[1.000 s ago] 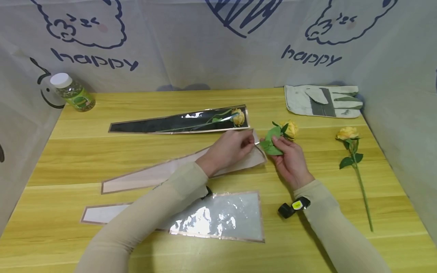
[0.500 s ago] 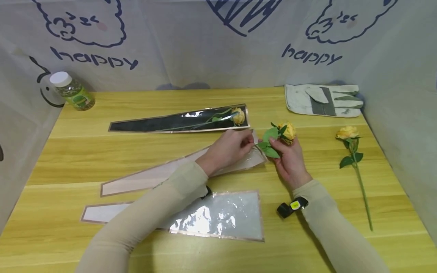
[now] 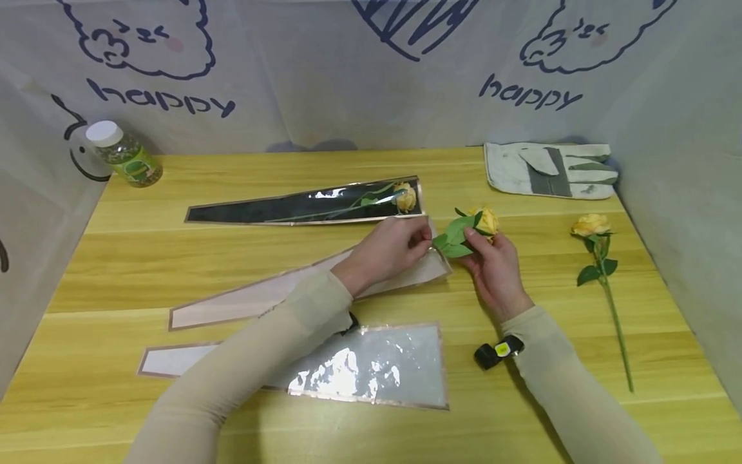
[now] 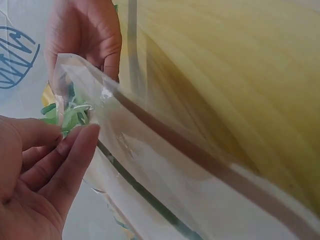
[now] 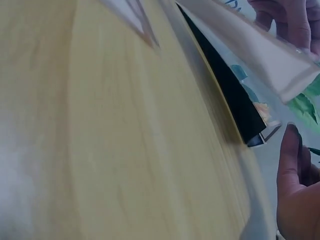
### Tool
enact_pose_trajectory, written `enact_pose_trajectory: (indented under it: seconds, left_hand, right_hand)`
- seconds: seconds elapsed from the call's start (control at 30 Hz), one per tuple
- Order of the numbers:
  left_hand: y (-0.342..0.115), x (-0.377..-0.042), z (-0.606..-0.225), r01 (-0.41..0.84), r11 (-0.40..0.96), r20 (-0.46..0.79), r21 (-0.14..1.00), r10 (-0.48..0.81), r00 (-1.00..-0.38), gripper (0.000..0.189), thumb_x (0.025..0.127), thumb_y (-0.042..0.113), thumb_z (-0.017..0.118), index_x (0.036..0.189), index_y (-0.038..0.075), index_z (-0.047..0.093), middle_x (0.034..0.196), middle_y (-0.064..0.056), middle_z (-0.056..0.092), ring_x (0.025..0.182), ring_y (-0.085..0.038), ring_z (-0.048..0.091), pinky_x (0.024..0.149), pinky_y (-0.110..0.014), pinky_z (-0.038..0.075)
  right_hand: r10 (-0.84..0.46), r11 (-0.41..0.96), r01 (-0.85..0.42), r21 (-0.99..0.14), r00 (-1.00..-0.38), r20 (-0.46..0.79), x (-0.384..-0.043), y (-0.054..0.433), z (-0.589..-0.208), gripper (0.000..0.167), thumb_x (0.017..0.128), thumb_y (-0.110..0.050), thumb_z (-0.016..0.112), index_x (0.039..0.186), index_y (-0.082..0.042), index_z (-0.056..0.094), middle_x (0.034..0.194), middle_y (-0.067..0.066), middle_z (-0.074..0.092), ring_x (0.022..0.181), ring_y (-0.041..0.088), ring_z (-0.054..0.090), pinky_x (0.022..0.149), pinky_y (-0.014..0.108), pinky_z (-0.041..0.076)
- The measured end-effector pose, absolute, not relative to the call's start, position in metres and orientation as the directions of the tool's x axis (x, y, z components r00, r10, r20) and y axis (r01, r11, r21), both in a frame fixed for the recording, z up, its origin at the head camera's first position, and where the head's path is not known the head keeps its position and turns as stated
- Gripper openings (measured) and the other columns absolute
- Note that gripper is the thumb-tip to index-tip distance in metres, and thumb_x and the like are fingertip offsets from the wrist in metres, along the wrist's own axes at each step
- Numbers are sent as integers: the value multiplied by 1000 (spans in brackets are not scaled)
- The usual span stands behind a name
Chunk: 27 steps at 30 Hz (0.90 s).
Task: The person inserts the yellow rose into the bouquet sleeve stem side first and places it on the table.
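My left hand (image 3: 387, 252) pinches the wide mouth of a pale pink flower sleeve (image 3: 232, 298) with thumb and fingers. A yellow artificial rose (image 3: 487, 221) is held by my right hand (image 3: 497, 274) near its green leaves (image 3: 455, 238), thumb on a leaf. In the left wrist view, the rose's green stem (image 4: 150, 200) shows through the clear film inside the sleeve. The leaves lie at the sleeve's mouth, and the bloom is outside to the right. In the right wrist view, the sleeve (image 5: 270, 60) is lifted off the table at its wide end.
Behind lies a black sleeve (image 3: 243, 214) with a yellow rose in it. A white sleeve (image 3: 400, 367) lies in front, partly under the left arm. Another yellow rose (image 3: 605, 290) lies at right. A work glove (image 3: 545, 171) and a white-capped bottle (image 3: 130, 158) stand at the back.
My right hand has brought the rose leftward, so its leaves are now closer to the sleeve's mouth and my left fingers. The left hand has stayed nearly in place.
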<state>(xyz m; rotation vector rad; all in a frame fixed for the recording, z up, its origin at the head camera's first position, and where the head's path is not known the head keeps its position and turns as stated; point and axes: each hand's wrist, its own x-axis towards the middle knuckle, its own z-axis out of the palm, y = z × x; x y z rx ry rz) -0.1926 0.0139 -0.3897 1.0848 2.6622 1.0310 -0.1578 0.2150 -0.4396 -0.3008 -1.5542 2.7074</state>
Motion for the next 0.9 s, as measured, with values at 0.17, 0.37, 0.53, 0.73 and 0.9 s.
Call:
enact_pose_trajectory:
  seconds: [0.17, 0.37, 0.53, 0.73, 0.9]
  left_hand:
    - [16, -194, -389, 603, 503, 163, 619, 669, -725, 3, 96, 9, 62, 96, 7, 65, 88, 0, 65, 75, -8, 58, 69, -17, 47]
    - [18, -195, -389, 617, 496, 148, 611, 694, -705, 4, 97, 10, 62, 98, 7, 64, 88, 0, 63, 75, -9, 56, 68, -18, 46]
    - [17, -196, -391, 616, 497, 135, 611, 701, -700, 4, 97, 9, 61, 98, 6, 63, 87, 0, 62, 74, -9, 56, 68, -17, 47]
    - [16, -196, -390, 607, 497, 127, 620, 699, -703, 4, 97, 9, 61, 98, 6, 62, 87, 1, 62, 75, -8, 57, 68, -16, 47]
    - [16, -195, -389, 617, 490, 140, 616, 703, -697, 3, 97, 10, 61, 99, 8, 62, 88, 1, 62, 76, -8, 57, 69, -17, 47]
  right_hand:
    - [107, -398, 106, -911, -981, -161, -157, 214, -439, 26, 96, -9, 64, 119, 0, 55, 105, 8, 63, 88, 14, 65, 75, 27, 55]
    - [107, -349, 106, -931, -983, -152, -156, 213, -439, 24, 97, -11, 64, 117, -1, 56, 106, 8, 62, 87, 14, 65, 76, 26, 55]
    - [125, -373, 67, -926, -985, -121, -154, 214, -438, 26, 99, -14, 60, 122, -5, 50, 101, 5, 64, 86, 14, 64, 73, 25, 54]
    - [121, -405, 23, -914, -990, -78, -153, 216, -437, 29, 102, -27, 55, 125, -11, 49, 109, 8, 57, 90, 17, 62, 74, 25, 54]
    - [125, -380, 18, -925, -990, -70, -151, 218, -436, 27, 103, -29, 52, 119, -6, 54, 114, 12, 52, 93, 19, 61, 81, 29, 54]
